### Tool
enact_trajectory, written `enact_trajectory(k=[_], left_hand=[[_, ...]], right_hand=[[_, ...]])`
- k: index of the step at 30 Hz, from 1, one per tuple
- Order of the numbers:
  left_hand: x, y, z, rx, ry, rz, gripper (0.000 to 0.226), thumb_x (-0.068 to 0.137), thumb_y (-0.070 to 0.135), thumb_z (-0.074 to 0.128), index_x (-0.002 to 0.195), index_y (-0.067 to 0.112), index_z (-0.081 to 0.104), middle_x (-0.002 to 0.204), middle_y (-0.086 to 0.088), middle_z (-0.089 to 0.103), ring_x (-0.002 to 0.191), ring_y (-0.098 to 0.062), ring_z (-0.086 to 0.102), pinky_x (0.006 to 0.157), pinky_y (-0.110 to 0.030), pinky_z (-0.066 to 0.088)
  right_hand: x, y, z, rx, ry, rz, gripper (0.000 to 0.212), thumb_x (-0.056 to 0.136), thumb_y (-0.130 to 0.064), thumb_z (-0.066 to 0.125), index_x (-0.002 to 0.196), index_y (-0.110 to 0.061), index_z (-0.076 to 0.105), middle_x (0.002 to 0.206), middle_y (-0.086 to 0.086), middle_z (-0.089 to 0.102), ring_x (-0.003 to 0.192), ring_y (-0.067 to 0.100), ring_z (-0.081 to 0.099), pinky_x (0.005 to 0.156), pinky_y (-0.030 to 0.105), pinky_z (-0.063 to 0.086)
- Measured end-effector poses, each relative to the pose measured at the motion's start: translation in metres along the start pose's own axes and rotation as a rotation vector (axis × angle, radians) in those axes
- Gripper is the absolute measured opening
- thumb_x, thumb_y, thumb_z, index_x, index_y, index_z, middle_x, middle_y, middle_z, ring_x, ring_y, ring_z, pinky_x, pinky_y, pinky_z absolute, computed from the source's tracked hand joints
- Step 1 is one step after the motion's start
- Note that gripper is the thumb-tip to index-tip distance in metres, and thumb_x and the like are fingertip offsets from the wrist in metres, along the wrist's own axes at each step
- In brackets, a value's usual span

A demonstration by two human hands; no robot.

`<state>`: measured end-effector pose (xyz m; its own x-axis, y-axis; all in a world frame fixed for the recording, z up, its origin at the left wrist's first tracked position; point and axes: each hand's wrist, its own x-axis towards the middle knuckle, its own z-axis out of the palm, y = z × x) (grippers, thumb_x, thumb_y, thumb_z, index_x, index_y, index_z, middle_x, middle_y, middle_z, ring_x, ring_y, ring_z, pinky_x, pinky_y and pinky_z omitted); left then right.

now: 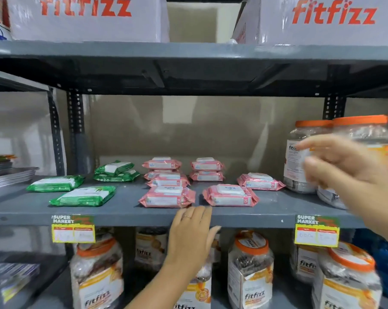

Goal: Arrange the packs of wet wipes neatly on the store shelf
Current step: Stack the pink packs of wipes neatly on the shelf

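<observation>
Several pink wet wipe packs lie on the grey middle shelf (130,214): a front pack (167,196), another beside it (230,195), one further right (261,181), and two small stacks behind (162,164) (207,166). To the left lie green packs, two flat in front (82,196) (56,183) and a loose pile behind (116,171). My left hand (192,235) rests on the shelf's front edge, fingers spread, holding nothing. My right hand (342,168) hovers blurred at the right, in front of the jars, fingers apart and empty.
Clear jars with orange lids (309,157) stand at the right end of the middle shelf, and more jars (250,268) fill the shelf below. White fitfizz cartons (86,16) sit on the top shelf. Yellow price tags (73,229) hang from the shelf edge. Metal trays (10,175) lie at the left.
</observation>
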<state>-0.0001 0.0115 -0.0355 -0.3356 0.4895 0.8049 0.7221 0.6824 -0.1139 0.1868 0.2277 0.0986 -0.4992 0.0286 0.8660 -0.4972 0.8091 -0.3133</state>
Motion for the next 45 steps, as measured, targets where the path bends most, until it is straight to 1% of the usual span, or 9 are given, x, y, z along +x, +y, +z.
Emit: enact_trajectory(k=[3,13,22,26,30,33,38,41,45], left_hand=[[0.003,-0.01,0.01,0.065,0.014,0.029,0.038,0.076,0.04,0.078,0.104,0.014,0.07,0.099,-0.001,0.07,0.091,-0.02,0.066,0.085,-0.034,0.053],[-0.002,-0.02,0.038,-0.088,0.102,0.026,0.039,0.078,0.037,0.077,0.109,0.015,0.071,0.107,0.001,0.071,0.099,-0.019,0.065,0.091,-0.036,0.051],[-0.001,-0.034,0.04,-0.114,0.141,0.103,0.04,0.075,0.046,0.077,0.104,0.019,0.072,0.102,0.005,0.071,0.095,-0.013,0.066,0.085,-0.029,0.051],[-0.002,-0.033,0.044,-0.127,0.168,0.085,0.04,0.074,0.044,0.079,0.103,0.018,0.072,0.101,0.005,0.071,0.095,-0.013,0.065,0.086,-0.029,0.05],[-0.003,-0.031,0.049,-0.175,0.208,0.06,0.042,0.067,0.041,0.083,0.1,0.017,0.075,0.099,0.004,0.072,0.093,-0.014,0.067,0.087,-0.03,0.05],[-0.003,-0.03,0.051,-0.169,0.225,0.051,0.041,0.067,0.039,0.082,0.1,0.016,0.075,0.1,0.002,0.073,0.094,-0.015,0.068,0.089,-0.032,0.051],[-0.005,-0.028,0.053,-0.171,0.227,0.042,0.04,0.07,0.04,0.078,0.102,0.015,0.075,0.102,0.002,0.073,0.096,-0.015,0.068,0.091,-0.033,0.05],[-0.004,-0.027,0.054,-0.179,0.237,0.037,0.037,0.077,0.04,0.066,0.102,0.015,0.075,0.103,0.002,0.073,0.097,-0.016,0.068,0.092,-0.034,0.049],[-0.004,-0.028,0.053,-0.184,0.218,0.027,0.037,0.074,0.039,0.076,0.103,0.015,0.074,0.104,0.002,0.072,0.097,-0.016,0.067,0.092,-0.033,0.049]], right_hand=[[0.015,0.012,0.049,-0.075,-0.111,0.163,0.012,0.085,-0.022,0.062,0.096,-0.026,0.065,0.065,0.006,0.061,0.061,0.027,0.058,0.055,0.036,0.05],[0.062,0.089,0.114,-0.406,-0.402,0.307,0.013,0.082,-0.025,0.066,0.094,-0.03,0.066,0.089,-0.007,0.067,0.078,0.005,0.061,0.065,0.018,0.045],[0.088,0.083,0.141,-0.326,-0.959,0.475,0.048,0.082,-0.025,0.067,0.127,-0.04,0.055,0.123,-0.021,0.05,0.116,0.005,0.045,0.1,0.029,0.036],[0.096,0.088,0.148,-0.333,-0.946,0.478,0.046,0.075,-0.038,0.074,0.119,-0.038,0.062,0.085,-0.034,0.054,0.077,-0.013,0.055,0.067,0.008,0.041],[0.096,0.093,0.158,-0.608,-0.863,0.495,0.073,0.06,-0.085,0.046,0.113,-0.038,0.066,0.113,-0.021,0.063,0.102,0.01,0.06,0.091,0.034,0.048],[0.097,0.097,0.154,-0.705,-0.858,0.509,0.066,0.078,-0.074,0.037,0.111,-0.026,0.067,0.124,-0.001,0.064,0.113,0.023,0.058,0.097,0.04,0.045],[0.098,0.091,0.133,-0.294,-1.031,0.452,0.033,0.091,-0.032,0.056,0.121,-0.045,0.059,0.133,-0.021,0.042,0.125,0.007,0.041,0.092,0.016,0.032],[0.092,0.095,0.133,-0.233,-1.025,0.448,0.033,0.088,-0.033,0.061,0.117,-0.048,0.06,0.132,-0.014,0.054,0.122,0.014,0.05,0.104,0.033,0.036],[0.093,0.097,0.136,-0.241,-0.964,0.501,0.034,0.082,-0.046,0.064,0.116,-0.045,0.063,0.112,-0.022,0.056,0.11,0.009,0.052,0.096,0.028,0.041]])
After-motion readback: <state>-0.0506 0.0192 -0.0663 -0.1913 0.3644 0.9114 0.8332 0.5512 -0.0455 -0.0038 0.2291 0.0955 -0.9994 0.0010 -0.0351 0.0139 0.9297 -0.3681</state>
